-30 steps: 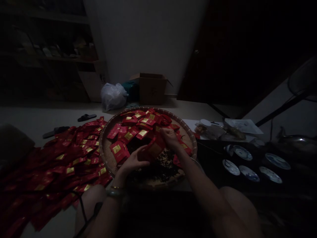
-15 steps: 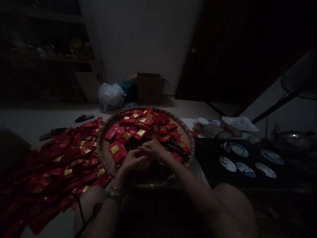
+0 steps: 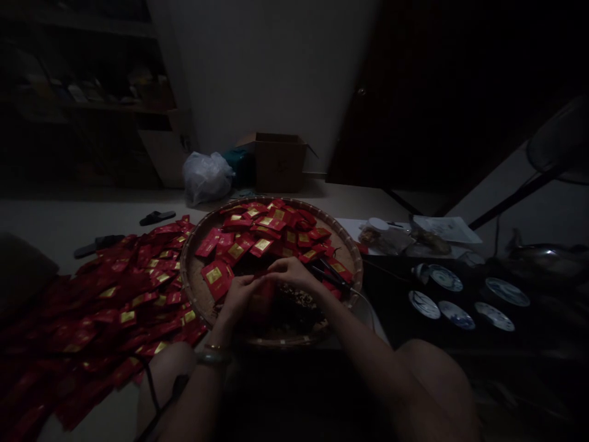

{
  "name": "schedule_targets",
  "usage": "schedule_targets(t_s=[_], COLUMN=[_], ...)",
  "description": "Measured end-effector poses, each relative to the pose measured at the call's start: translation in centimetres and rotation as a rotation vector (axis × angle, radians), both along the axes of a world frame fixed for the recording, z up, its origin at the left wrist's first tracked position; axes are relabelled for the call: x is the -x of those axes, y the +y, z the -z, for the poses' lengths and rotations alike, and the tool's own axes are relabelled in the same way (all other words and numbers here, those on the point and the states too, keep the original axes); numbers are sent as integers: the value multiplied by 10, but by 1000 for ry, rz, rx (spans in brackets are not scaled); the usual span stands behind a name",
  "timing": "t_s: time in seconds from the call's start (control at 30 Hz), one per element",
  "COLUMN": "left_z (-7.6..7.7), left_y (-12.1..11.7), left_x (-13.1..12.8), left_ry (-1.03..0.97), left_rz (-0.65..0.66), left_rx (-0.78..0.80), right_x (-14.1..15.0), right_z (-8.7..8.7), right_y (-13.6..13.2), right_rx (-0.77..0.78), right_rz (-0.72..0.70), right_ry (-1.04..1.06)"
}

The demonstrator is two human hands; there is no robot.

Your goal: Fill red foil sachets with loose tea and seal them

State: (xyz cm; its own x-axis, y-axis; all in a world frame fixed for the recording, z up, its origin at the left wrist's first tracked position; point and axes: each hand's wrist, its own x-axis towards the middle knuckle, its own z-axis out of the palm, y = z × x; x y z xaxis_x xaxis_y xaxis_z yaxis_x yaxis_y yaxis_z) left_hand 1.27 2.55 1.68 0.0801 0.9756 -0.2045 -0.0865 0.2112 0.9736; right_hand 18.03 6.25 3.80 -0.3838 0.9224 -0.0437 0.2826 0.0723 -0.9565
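Observation:
Over the near half of a round woven bamboo tray (image 3: 197, 307), my two hands meet at the fingertips. My left hand (image 3: 240, 294) is closed on a dark red packet (image 3: 261, 302) that hangs below the fingers. The fingers of my right hand (image 3: 293, 272) pinch at its top edge from the other side. Dark loose bits (image 3: 299, 313), too dim to name, lie in the tray beneath. Behind my hands is a heap of red packets with gold labels (image 3: 262, 245). Beside my right hand lie dark slender tools with a cord (image 3: 334, 276).
Many more red packets (image 3: 133, 301) cover the floor at left, near dark slippers (image 3: 157, 218). A cardboard box (image 3: 280, 162) and white plastic bag (image 3: 208, 177) stand by the wall. At right, a dark surface holds several blue-and-white dishes (image 3: 455, 314) and bagged goods (image 3: 391, 238).
My right hand has shifted slightly right and my fingers have spread from an overlapping clasp to a fingertip pinch. More of the red packet and the loose bits show.

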Motion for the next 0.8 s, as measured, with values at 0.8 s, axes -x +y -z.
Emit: schedule_targets(t_s=[0.8], left_z=[-12], left_y=[-9], left_x=[-6], left_ry=[29], left_rz=[84], left_rx=[13], right_x=[-106], right_z=[41], right_y=[1], right_rx=[-122], right_rz=[368], right_ry=[-1248])
